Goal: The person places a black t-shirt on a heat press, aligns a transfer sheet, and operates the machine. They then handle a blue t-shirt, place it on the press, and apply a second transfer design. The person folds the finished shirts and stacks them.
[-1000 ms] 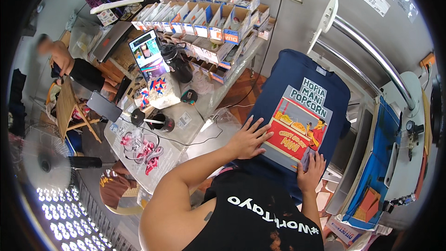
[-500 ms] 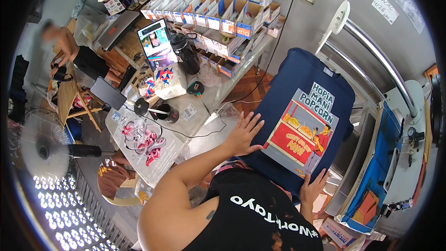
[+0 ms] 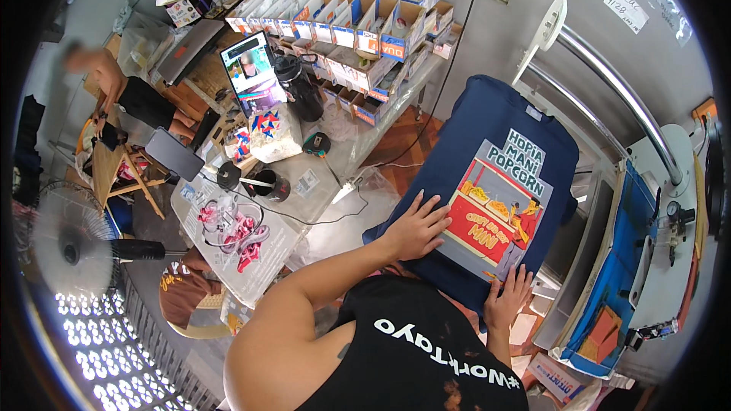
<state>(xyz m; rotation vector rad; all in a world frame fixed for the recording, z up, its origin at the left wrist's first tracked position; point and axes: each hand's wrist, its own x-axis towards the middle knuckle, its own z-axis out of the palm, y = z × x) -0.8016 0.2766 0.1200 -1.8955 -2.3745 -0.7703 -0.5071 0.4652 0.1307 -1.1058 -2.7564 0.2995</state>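
A navy T-shirt (image 3: 430,186) lies spread on a raised flat support, its collar end away from me. On its front is a colourful printed picture (image 3: 487,237) of a red food stall, with pale lettering (image 3: 518,164) above it. My left hand (image 3: 417,228) lies flat on the shirt, fingers stretched toward the print's left edge. At the print's lower right corner, my right hand (image 3: 509,298) rests with fingers extended. Neither hand grips anything. What supports the shirt is mostly hidden beneath it.
A press machine with a chrome bar (image 3: 609,84) and pressure gauge (image 3: 674,215) stands at the right. On the left, a table (image 3: 311,202) holds a tablet (image 3: 251,72), a black bottle (image 3: 302,91) and cardboard sorting boxes (image 3: 365,68). A fan (image 3: 72,247) and another person (image 3: 126,87) are farther left.
My left hand has moved right and down, from the shirt's left edge onto it beside the print. My right hand has shifted slightly up onto the print's lower corner.
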